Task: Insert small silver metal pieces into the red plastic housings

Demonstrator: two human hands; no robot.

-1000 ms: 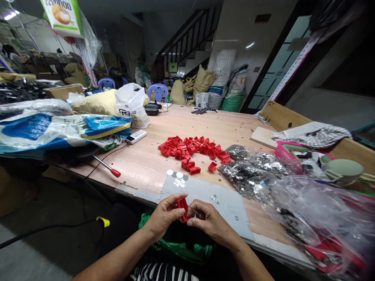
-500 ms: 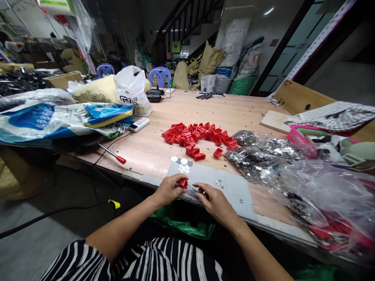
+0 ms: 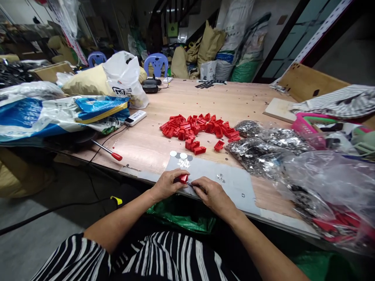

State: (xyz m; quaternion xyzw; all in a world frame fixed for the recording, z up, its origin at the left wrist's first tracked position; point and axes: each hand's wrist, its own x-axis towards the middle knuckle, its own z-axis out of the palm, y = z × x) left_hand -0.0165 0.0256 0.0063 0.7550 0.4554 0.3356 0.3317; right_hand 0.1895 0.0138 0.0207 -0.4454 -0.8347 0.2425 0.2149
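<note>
Over the near edge of a grey mat (image 3: 234, 191), the left hand (image 3: 166, 185) pinches a small red block (image 3: 183, 178), seemingly to steady it against the thin metal tool (image 3: 190, 184) pinched in the right hand (image 3: 215, 195), whose tip meets the block. More red blocks (image 3: 187, 129) lie heaped beyond the mat, probably for easy reach. From here, the held block looks bright, boxy and glossy, partly covered.
</note>
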